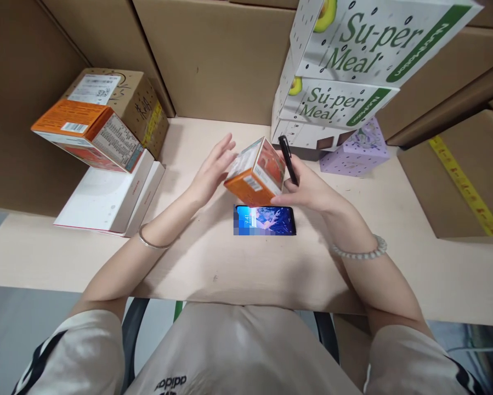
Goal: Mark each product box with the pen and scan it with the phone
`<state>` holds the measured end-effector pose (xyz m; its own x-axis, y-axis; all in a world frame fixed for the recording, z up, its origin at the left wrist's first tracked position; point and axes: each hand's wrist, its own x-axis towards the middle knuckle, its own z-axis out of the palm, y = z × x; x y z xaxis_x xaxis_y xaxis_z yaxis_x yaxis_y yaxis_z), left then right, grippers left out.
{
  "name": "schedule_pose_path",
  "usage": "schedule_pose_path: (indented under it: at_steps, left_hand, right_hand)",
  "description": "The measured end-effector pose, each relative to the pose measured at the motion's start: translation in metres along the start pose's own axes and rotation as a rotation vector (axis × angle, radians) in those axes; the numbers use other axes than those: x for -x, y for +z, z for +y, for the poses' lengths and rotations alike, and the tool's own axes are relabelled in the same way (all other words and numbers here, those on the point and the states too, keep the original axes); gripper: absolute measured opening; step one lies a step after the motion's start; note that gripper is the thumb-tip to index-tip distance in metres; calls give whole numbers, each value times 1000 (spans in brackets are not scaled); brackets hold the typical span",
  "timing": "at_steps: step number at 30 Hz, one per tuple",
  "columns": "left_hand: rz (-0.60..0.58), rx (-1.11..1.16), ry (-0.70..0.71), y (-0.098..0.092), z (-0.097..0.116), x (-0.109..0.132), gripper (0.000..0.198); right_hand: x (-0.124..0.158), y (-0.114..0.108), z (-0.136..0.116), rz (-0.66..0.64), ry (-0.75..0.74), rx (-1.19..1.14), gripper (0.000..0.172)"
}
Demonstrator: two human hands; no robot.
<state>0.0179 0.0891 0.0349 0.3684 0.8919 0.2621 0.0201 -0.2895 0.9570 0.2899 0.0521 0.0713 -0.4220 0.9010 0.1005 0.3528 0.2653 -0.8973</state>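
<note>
A small orange and white box [256, 172] is held tilted above the table's middle. My right hand [309, 188] grips its right side and also holds a black pen [288, 159] that sticks up between the fingers. My left hand [211, 168] is at the box's left face with its fingers stretched out, touching or nearly touching it. A phone [265, 220] with a lit screen lies flat on the table just below the box.
At the left, an orange box [89, 135] and a brown carton [128, 99] rest on a white flat box [111, 198]. Stacked Su-per Meal boxes [340, 99] and a purple box [355, 151] stand at the back right. Cardboard walls [213, 55] surround the pale table [246, 269].
</note>
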Motion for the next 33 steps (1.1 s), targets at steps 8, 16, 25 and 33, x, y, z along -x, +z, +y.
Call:
schedule_pose_path:
  at_steps: [8, 16, 25, 33]
  left_hand:
    - [-322, 367, -156, 4, 8, 4, 83]
    - [-199, 346, -115, 7, -3, 6, 98]
    - [-55, 69, 41, 14, -28, 12, 107]
    - [-122, 43, 95, 12, -28, 11, 106]
  right_hand:
    - [15, 8, -25, 22, -194, 379, 121]
    - [12, -12, -11, -76, -102, 185, 119]
    - [-5, -1, 11, -37, 93, -339, 97]
    - [-3, 9, 1, 109, 209, -590, 92]
